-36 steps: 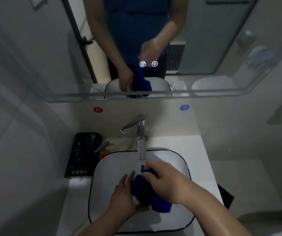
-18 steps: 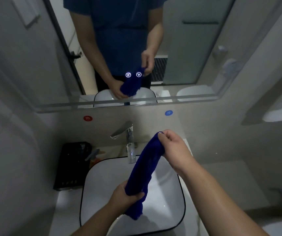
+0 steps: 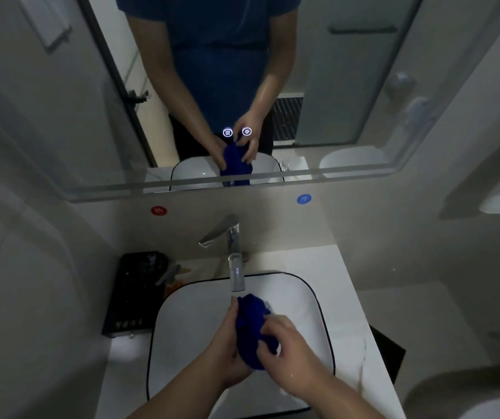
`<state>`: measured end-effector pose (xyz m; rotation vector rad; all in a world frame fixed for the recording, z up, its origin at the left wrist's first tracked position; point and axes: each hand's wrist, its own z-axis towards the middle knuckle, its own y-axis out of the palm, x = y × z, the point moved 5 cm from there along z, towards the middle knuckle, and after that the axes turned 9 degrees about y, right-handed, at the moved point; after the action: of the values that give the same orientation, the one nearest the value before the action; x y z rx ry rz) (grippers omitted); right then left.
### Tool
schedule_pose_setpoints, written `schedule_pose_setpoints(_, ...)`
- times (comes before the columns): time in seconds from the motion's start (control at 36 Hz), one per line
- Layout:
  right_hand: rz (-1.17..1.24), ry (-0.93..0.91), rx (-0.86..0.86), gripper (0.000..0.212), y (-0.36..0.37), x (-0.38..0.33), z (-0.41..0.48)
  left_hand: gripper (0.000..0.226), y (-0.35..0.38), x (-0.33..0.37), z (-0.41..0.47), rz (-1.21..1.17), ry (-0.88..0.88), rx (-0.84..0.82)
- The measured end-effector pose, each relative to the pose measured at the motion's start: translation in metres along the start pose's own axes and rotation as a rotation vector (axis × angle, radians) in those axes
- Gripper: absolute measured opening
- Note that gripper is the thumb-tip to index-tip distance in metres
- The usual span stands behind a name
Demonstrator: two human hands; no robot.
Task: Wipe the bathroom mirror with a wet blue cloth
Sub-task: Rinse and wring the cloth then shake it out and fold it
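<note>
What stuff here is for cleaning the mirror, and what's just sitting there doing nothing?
For the job:
- blue cloth, gripped by the left hand and right hand over the sink
- mirror
- tap, probably for wetting the cloth

Just sitting there:
- black tray beside the sink
- red sticker and blue sticker on the wall

Over the sink [image 3: 318, 300], my left grip [image 3: 227, 350] and right grip [image 3: 288, 343] cover most of the blue cloth [image 3: 250, 319]. Only its bunched top shows. My forearms hide part of the sink's near rim. Left of the sink, the black box [image 3: 134, 294] is too dark to tell its contents. Above the sink, the marks on the red sticker [image 3: 158, 210] and blue sticker [image 3: 304, 199] are too small to read. The mirror [image 3: 348, 86] runs off the top edge.
</note>
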<state>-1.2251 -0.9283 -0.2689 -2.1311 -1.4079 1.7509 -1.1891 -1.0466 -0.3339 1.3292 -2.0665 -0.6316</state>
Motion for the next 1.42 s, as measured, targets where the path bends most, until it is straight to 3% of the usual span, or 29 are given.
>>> schedule_pose_setpoints(0.08, -0.086, -0.021, -0.072, 0.016, 0.014, 0.007, -0.007, 0.072, -0.001, -0.016, 0.006, 0.031, -0.091, -0.012)
schedule_pose_setpoints(0.17, -0.135, -0.029, -0.157, 0.018, 0.022, 0.004, -0.014, 0.044, -0.006, -0.032, 0.007, 0.109, -0.179, -0.033)
schedule_pose_setpoints(0.31, -0.129, -0.066, -0.298, 0.03, 0.01, 0.008, -0.01, 0.036, -0.013, -0.034, 0.001, 0.175, -0.221, 0.03)
schedule_pose_setpoints(0.36, -0.08, -0.084, -0.207, 0.041, 0.0, 0.016, -0.007, 0.035, -0.015, -0.032, -0.002, 0.198, -0.205, 0.084)
schedule_pose_setpoints(0.47, 0.061, -0.003, 0.168, 0.052, -0.02, 0.031, -0.005, 0.063, -0.021, -0.018, -0.006, 0.236, -0.209, 0.167)
schedule_pose_setpoints(0.56, -0.177, -0.002, 0.083, 0.076, -0.014, 0.032, 0.001, 0.073, -0.028, -0.005, -0.012, 0.298, -0.223, 0.212)
schedule_pose_setpoints(0.64, -0.464, -0.013, -0.049, 0.097, -0.002, 0.038, 0.009, 0.065, -0.029, 0.003, -0.023, 0.524, -0.261, 0.175)
schedule_pose_setpoints(0.72, -0.586, -0.102, -0.077, 0.113, 0.001, 0.039, 0.026, 0.062, -0.021, 0.015, -0.032, 0.769, -0.302, 0.102)
schedule_pose_setpoints(0.89, -0.647, -0.431, -0.169, 0.115, 0.001, 0.021, 0.058, 0.043, 0.009, 0.038, -0.043, 1.324, -0.294, -0.106)
schedule_pose_setpoints(1.0, -0.746, -0.325, -0.401, 0.119, 0.006, 0.005, 0.065, 0.062, 0.014, 0.043, -0.034, 1.62, -0.235, -0.177)
schedule_pose_setpoints(1.08, -0.893, -0.219, -0.452, 0.109, 0.009, -0.008, 0.066, 0.072, 0.009, 0.042, -0.023, 1.882, -0.109, -0.165)
schedule_pose_setpoints(1.17, -0.952, -0.12, -0.488, 0.074, 0.016, -0.019, 0.066, 0.051, 0.004, 0.035, -0.016, 2.156, 0.007, -0.13)
schedule_pose_setpoints(1.22, -0.962, -0.066, -0.498, 0.045, 0.019, -0.027, 0.069, 0.041, -0.004, 0.035, -0.011, 2.18, 0.043, -0.019)
schedule_pose_setpoints(1.28, -0.969, -0.015, -0.503, 0.028, 0.021, -0.031, 0.074, 0.047, -0.009, 0.038, -0.01, 2.18, 0.083, 0.072)
schedule_pose_setpoints(1.33, -0.931, 0.091, -0.535, 0.022, 0.024, -0.028, 0.079, 0.053, -0.01, 0.04, -0.01, 2.209, 0.147, 0.144)
schedule_pose_setpoints(1.42, -0.74, 0.307, -0.6, 0.031, 0.024, -0.016, 0.083, 0.044, -0.009, 0.041, -0.01, 2.303, 0.293, 0.195)
